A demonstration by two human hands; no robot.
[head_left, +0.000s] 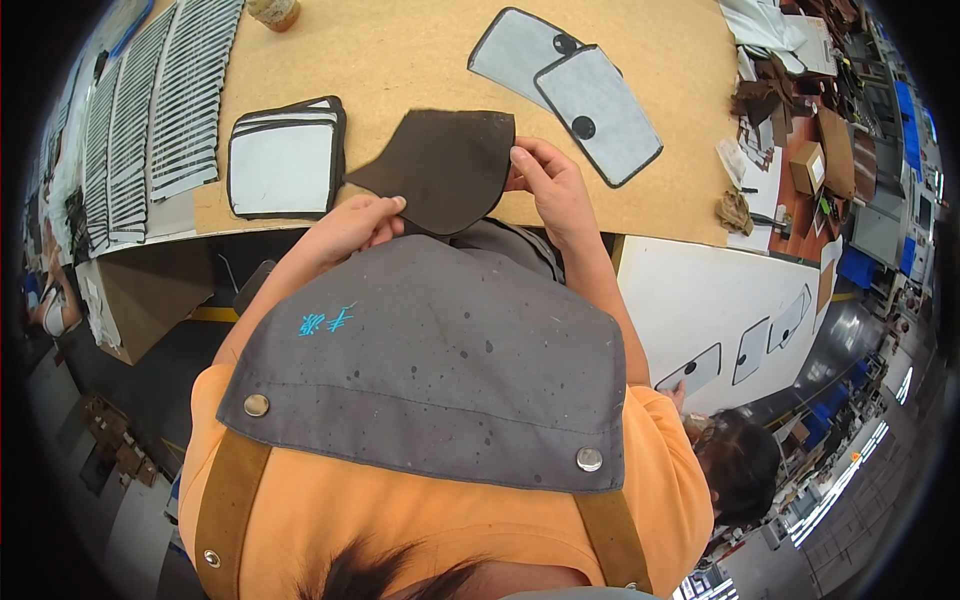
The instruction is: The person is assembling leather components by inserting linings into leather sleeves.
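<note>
Person holds a dark brown cut leather piece [440, 165] in both hands at the near edge of the workbench [420, 55].

Left hand [355, 225] pinches the piece's lower left edge, fingers closed on it; right hand [550, 185] grips its right edge, thumb on top. Piece lies flat, partly over the bench edge. Stack of white black-edged panels [285, 160] just left of it; two grey panels with black dots [575, 90] beyond on the right. Rows of grey strips [160, 100] far left. Grey apron [440, 360] below.

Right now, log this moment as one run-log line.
left hand: grips brown piece lower edge | right hand: pinches its right edge | stack of white panels: beside it
</note>
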